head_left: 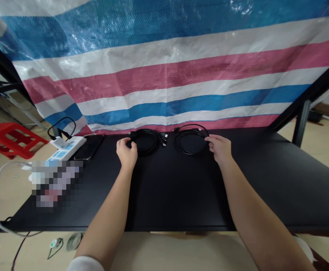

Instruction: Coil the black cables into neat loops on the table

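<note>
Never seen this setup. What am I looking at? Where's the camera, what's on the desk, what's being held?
This is one view from a camera worn on a person's head, looking forward and down, so both arms enter from the bottom. There's no machine, just bare hands. The left hand grips a coiled black cable; the right hand touches the edge of a second coiled black cable. The black tabletop also holds a white power strip and a dark smartphone. A striped tarp hangs behind.

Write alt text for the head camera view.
A person's left hand grasps a coiled black cable while the right hand touches a second coil on a black desk. A power strip and smartphone lie nearby, before a striped tarpaulin.
</note>
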`<state>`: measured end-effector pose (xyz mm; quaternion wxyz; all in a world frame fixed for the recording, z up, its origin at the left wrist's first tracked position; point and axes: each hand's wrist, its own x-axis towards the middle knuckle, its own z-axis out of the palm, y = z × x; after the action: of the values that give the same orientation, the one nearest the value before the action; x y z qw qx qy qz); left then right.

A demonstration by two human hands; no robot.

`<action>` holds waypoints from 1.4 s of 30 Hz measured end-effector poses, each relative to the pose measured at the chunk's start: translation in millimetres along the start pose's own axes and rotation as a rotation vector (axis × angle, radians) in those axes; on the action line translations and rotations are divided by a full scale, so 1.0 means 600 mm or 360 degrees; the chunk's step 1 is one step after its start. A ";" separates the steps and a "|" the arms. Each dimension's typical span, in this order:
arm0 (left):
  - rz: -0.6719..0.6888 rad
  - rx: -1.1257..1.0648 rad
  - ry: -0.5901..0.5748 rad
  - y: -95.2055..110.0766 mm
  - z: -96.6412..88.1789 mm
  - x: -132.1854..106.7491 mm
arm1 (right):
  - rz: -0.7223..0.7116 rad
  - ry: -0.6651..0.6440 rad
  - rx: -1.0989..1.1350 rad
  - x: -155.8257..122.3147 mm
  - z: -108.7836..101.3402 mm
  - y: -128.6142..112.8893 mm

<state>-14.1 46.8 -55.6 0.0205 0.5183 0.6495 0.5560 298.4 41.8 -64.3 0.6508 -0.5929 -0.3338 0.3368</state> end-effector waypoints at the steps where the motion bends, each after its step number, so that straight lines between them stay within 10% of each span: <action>1: 0.0043 -0.0012 0.0000 -0.001 0.001 -0.001 | 0.0070 -0.0077 0.0176 -0.002 0.000 -0.004; 12: 0.0946 -0.0238 -0.0413 0.032 0.019 -0.056 | 0.0041 -0.0928 0.0812 -0.028 -0.029 -0.031; 20: 0.1011 -0.0409 -0.0759 0.074 0.030 -0.100 | 0.0091 -0.1576 0.0705 -0.044 -0.016 -0.027; 28: 0.0313 -0.0567 -0.0690 0.081 0.014 -0.080 | 0.0055 -0.1428 0.0653 -0.036 -0.036 -0.042; 33: -0.0340 -0.1284 -0.0676 0.082 0.000 -0.050 | -0.0105 -0.0655 0.0879 0.000 -0.068 -0.033; 38: -0.1027 -0.1791 -0.0716 0.091 -0.011 -0.029 | 0.0229 0.0203 0.0212 0.009 -0.034 -0.022; 42: -0.1248 -0.1919 -0.0713 0.094 -0.020 -0.024 | 0.0284 -0.0282 0.0054 -0.010 -0.017 -0.025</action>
<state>22.3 19.7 -16.8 0.6287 0.2487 0.3499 0.6484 304.2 30.2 -50.3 0.5961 -0.5772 -0.3302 0.4500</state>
